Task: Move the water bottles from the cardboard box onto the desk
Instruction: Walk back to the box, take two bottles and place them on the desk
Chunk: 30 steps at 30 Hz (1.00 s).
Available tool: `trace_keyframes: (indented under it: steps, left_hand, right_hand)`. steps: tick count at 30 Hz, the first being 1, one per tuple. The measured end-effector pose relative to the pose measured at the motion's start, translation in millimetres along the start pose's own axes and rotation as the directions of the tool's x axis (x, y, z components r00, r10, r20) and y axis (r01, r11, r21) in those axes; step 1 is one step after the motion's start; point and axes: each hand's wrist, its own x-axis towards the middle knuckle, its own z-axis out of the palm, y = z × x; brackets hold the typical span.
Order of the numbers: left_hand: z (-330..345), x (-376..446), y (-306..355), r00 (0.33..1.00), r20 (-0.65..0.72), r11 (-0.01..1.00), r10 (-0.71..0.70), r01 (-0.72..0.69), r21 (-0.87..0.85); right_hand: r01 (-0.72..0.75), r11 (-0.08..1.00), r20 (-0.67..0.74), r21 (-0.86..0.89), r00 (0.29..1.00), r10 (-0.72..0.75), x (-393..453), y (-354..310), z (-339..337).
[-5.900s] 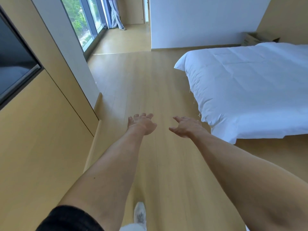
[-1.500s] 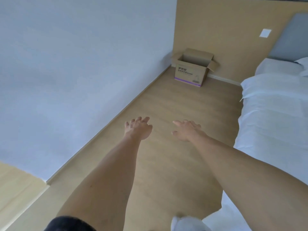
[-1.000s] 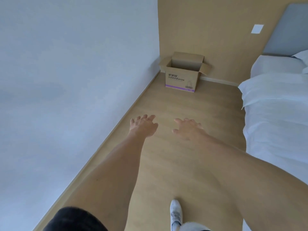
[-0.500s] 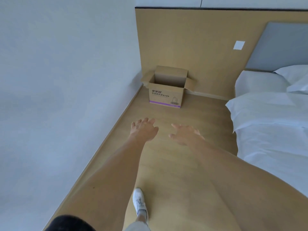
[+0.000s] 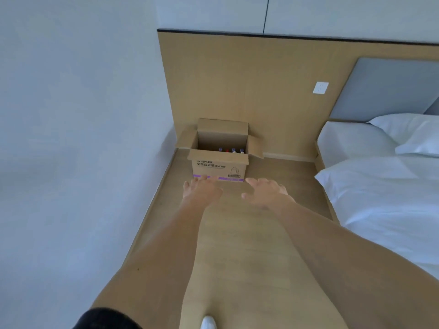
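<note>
An open cardboard box [image 5: 218,167] with printed lettering and a purple stripe stands on the wooden floor in the corner, flaps up. Inside it, the caps of several water bottles [image 5: 231,150] show above the front wall; their bodies are hidden. My left hand [image 5: 202,189] and my right hand [image 5: 264,192] reach forward side by side, palms down, fingers spread and holding nothing. Both are short of the box in the air; the left fingertips overlap the box's lower edge in the picture. No desk is in view.
A white wall [image 5: 78,138] runs along the left. A wood-panelled wall [image 5: 249,86] stands behind the box. A bed with white bedding [image 5: 384,193] and pillows fills the right side. The wooden floor [image 5: 237,245] forms a lane between wall and bed. My shoe [image 5: 208,324] shows at the bottom.
I have walked from the room's window side round the bed toward the corner. The box has grown larger and nearer, and bottle caps inside it now show. Both hands stay outstretched and empty.
</note>
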Motion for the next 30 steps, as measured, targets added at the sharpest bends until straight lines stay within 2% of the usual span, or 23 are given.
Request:
trace_keyframes:
  steps: [9,18,27,30]
  left_hand:
    - [-29,118,-24,0.996,0.019,0.996,0.086,-0.086,-0.009]
    - [-51,240,-34,0.996,0.041,0.995,0.077,-0.079,0.058]
    - [-87,409,-24,0.997,0.079,0.995,0.022,-0.029,0.093]
    - [-104,464,-15,0.998,0.067,0.996,0.005,-0.011,0.083]
  right_hand:
    - [-0.056,0.998,-0.010,-0.012,0.998,0.055,98,-25,-45]
    - [-0.056,0.997,0.014,0.053,0.998,0.055,224,-34,-70]
    - [-0.065,0.993,0.085,0.100,0.995,0.056,393,-15,-115]
    - [-0.045,0.995,0.057,0.091,0.998,0.040,443,-2,-135]
